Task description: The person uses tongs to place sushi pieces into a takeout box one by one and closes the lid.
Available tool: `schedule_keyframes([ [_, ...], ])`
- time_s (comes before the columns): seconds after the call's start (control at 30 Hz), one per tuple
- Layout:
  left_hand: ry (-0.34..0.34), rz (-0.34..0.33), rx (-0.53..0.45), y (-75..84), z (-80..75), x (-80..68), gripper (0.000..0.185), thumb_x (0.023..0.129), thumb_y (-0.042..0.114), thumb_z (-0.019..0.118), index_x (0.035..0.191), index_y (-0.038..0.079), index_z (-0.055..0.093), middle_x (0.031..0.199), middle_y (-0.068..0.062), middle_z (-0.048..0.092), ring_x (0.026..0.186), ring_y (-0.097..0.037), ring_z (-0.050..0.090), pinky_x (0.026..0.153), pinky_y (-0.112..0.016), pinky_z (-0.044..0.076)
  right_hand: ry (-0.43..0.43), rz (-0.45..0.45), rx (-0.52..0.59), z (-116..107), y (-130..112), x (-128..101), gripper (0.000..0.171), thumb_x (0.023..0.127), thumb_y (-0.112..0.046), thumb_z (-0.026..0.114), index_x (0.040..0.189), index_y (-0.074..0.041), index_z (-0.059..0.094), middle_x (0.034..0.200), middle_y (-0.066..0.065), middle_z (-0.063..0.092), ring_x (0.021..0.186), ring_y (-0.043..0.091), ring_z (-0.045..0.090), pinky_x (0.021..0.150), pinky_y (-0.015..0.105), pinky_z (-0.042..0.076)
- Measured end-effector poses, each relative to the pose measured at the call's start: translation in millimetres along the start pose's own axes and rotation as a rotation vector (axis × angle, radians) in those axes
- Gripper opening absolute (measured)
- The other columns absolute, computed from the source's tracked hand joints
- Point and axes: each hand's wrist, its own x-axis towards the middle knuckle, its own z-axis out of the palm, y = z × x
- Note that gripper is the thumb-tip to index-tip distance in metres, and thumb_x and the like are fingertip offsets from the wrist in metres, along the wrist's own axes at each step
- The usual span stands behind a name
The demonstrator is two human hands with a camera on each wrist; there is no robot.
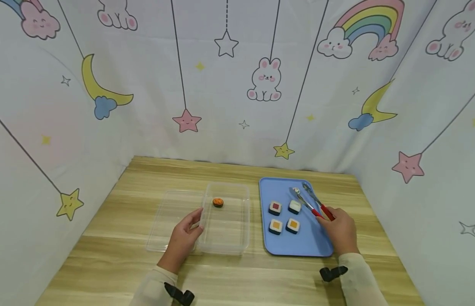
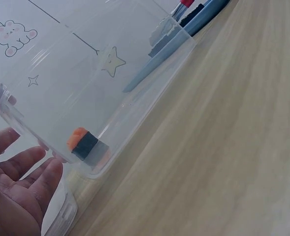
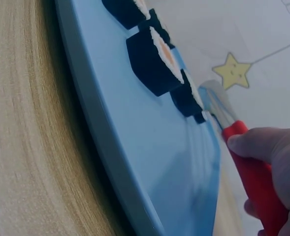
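Observation:
My left hand (image 1: 183,236) grips the left rim of a clear plastic box (image 1: 226,248); in the left wrist view its fingers (image 2: 46,177) touch the wall. Inside the box is one orange-topped sushi piece (image 1: 218,202). My right hand (image 1: 341,229) holds tongs by their red handles (image 1: 327,212), with the metal arms spread over the blue tray (image 1: 304,246). A small sushi roll (image 1: 296,191) shows by the left tong tip; whether they touch, I cannot tell. Several larger rolls, including a red-centred one (image 1: 275,208) and a yellow-centred one (image 1: 292,225), sit left of the tongs.
A flat clear lid (image 1: 158,229) lies on the wooden table (image 1: 118,255), left of the box and partly behind my left hand. Patterned white curtains (image 1: 153,85) enclose the table at the back and both sides.

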Motion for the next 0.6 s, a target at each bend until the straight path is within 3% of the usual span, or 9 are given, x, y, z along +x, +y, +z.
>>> schedule_keyframes([
  [0.6, -0.006, 0.028, 0.000, 0.5, -0.2, -0.6, 0.055, 0.097, -0.012, 0.059, 0.150, -0.004, 0.049, 0.147, -0.030, 0.053, 0.139, -0.042, 0.049, 0.096, -0.017, 0.050, 0.015, -0.056, -0.033, 5.1, 3.3, 1.4, 0.041, 0.083, -0.021, 0.088, 0.117, -0.001, 0.077, 0.100, 0.018, 0.074, 0.081, 0.032, 0.065, 0.073, 0.046, 0.052],
])
